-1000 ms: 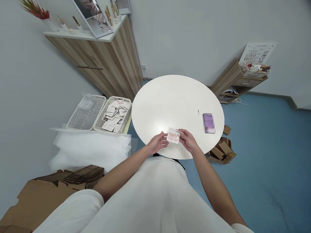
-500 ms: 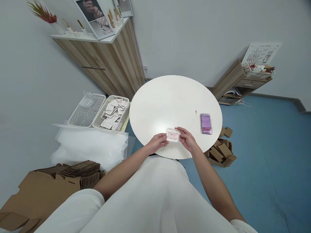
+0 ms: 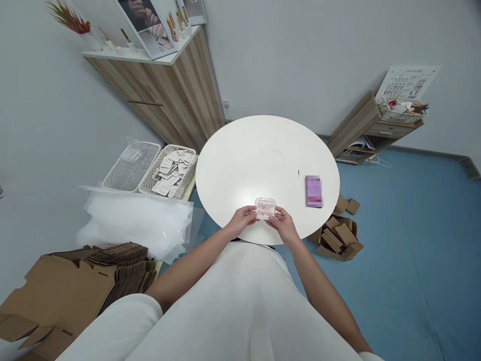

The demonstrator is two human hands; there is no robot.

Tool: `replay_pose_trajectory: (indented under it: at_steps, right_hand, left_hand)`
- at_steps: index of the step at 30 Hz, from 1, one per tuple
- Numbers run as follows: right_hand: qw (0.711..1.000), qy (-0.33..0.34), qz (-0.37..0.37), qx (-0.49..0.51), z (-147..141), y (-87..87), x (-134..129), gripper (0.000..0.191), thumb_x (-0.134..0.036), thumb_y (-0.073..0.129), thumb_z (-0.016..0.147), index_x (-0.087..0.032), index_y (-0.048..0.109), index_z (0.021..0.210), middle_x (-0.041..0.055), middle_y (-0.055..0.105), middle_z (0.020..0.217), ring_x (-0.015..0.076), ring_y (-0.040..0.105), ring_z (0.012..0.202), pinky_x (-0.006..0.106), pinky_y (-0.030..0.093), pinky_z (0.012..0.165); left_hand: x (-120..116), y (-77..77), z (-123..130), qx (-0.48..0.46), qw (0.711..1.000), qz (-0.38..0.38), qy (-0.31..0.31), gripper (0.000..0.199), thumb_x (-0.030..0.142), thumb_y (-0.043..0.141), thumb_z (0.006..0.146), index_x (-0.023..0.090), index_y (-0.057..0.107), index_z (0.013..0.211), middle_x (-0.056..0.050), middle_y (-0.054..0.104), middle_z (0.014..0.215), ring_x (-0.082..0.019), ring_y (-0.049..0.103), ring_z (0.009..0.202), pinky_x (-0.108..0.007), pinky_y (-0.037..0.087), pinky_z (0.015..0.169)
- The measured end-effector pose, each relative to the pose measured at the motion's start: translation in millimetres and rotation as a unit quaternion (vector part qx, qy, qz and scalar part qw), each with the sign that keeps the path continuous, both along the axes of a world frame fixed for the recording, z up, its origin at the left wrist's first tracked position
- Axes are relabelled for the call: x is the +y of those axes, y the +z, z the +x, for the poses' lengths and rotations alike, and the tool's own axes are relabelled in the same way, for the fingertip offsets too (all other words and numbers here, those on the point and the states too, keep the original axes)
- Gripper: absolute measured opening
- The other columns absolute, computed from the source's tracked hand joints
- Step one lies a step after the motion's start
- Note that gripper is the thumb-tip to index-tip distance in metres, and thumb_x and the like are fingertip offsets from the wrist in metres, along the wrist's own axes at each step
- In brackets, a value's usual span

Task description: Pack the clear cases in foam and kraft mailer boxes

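Note:
A small clear plastic case (image 3: 265, 207) with pinkish pieces inside is held over the near part of the round white table (image 3: 263, 150). My left hand (image 3: 242, 220) grips its left edge between thumb and fingers. On its lower right corner my right hand (image 3: 283, 225) is closed, the thumb at the near edge. To the right on the table lies a purple item (image 3: 313, 191), blurred by pixels.
Left of the table are a basket of white cards (image 3: 173, 172), a basket of clear cases (image 3: 131, 167), white plastic sheets (image 3: 135, 215) and flat cardboard (image 3: 71, 286). A carton of small brown boxes (image 3: 338, 238) sits on the floor at right. Wooden cabinets stand behind.
My right hand has shifted from the case's upper right edge to its lower right corner. My left hand keeps its hold. The whole view has shifted slightly.

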State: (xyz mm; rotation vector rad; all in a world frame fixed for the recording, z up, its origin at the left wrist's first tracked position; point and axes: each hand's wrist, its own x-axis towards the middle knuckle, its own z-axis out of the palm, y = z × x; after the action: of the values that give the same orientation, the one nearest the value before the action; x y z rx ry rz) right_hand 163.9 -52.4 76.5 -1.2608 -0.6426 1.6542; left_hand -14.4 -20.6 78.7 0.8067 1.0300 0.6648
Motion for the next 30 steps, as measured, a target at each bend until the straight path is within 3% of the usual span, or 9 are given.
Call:
replay_pose_trajectory:
  at_steps: [6, 12, 19, 22, 27, 30]
  right_hand:
    - [1.0, -0.018, -0.003, 0.001, -0.2, -4.3, 1.3, 0.05, -0.034, 0.071, 0.059, -0.022, 0.051, 0.103, 0.0037, 0.067, 0.089, 0.0178, 0.062, 0.084, 0.04, 0.047, 0.084]
    - [1.0, -0.006, -0.008, 0.013, -5.1, -5.6, 3.8, 0.048, -0.034, 0.07, 0.06, -0.021, 0.051, 0.102, 0.0037, 0.068, 0.086, 0.0182, 0.063, 0.082, 0.041, 0.047, 0.084]
    - [1.0, -0.006, -0.021, -0.012, -22.6, -7.4, 16.5, 0.046, -0.032, 0.069, 0.061, -0.02, 0.05, 0.101, 0.0039, 0.068, 0.083, 0.0178, 0.064, 0.078, 0.041, 0.048, 0.083]
    - [0.999, -0.007, -0.031, -0.017, -34.4, -7.7, 23.5, 0.048, -0.032, 0.068, 0.062, -0.021, 0.047, 0.104, 0.0038, 0.068, 0.085, 0.0175, 0.064, 0.079, 0.041, 0.048, 0.083]
    - [0.998, -0.029, -0.041, -0.044, -59.8, -12.9, 38.4, 0.049, -0.033, 0.066, 0.064, -0.023, 0.043, 0.106, 0.0022, 0.067, 0.083, 0.0172, 0.064, 0.078, 0.042, 0.047, 0.084]
    - [0.997, -0.028, -0.043, -0.063, -82.5, -17.2, 51.1, 0.047, -0.033, 0.064, 0.066, -0.024, 0.042, 0.106, 0.0014, 0.066, 0.083, 0.0168, 0.063, 0.076, 0.042, 0.047, 0.084]
  left_hand:
    - [-4.8, 1.3, 2.6, 0.082, 0.992, 0.085, -0.044, 0.036, 0.043, 0.06, 0.071, 0.014, 0.062, 0.092, -0.008, 0.065, 0.086, -0.018, 0.06, 0.082, -0.033, 0.042, 0.081]
    - [-6.2, -2.6, -0.4, 0.137, 0.985, 0.088, -0.055, 0.033, 0.046, 0.053, 0.074, 0.015, 0.06, 0.073, -0.004, 0.064, 0.072, -0.014, 0.059, 0.07, -0.03, 0.043, 0.073]
    - [0.3, -6.2, -13.3, 0.151, 0.985, 0.073, -0.035, 0.032, 0.047, 0.053, 0.074, 0.015, 0.058, 0.07, -0.003, 0.063, 0.067, -0.014, 0.057, 0.068, -0.029, 0.043, 0.072]
    - [5.0, -11.2, -21.4, 0.153, 0.986, 0.065, -0.008, 0.031, 0.045, 0.054, 0.074, 0.014, 0.059, 0.077, -0.005, 0.063, 0.073, -0.014, 0.058, 0.071, -0.031, 0.044, 0.075]
    - [15.9, -19.3, -45.6, 0.184, 0.976, 0.095, 0.067, 0.045, 0.038, 0.057, 0.074, 0.019, 0.05, 0.115, -0.009, 0.054, 0.111, -0.015, 0.058, 0.085, -0.032, 0.046, 0.078]
    - [25.0, -22.0, -69.3, 0.193, 0.971, 0.13, 0.059, 0.05, 0.036, 0.057, 0.075, 0.023, 0.045, 0.121, -0.009, 0.049, 0.118, -0.016, 0.055, 0.094, -0.032, 0.046, 0.082]
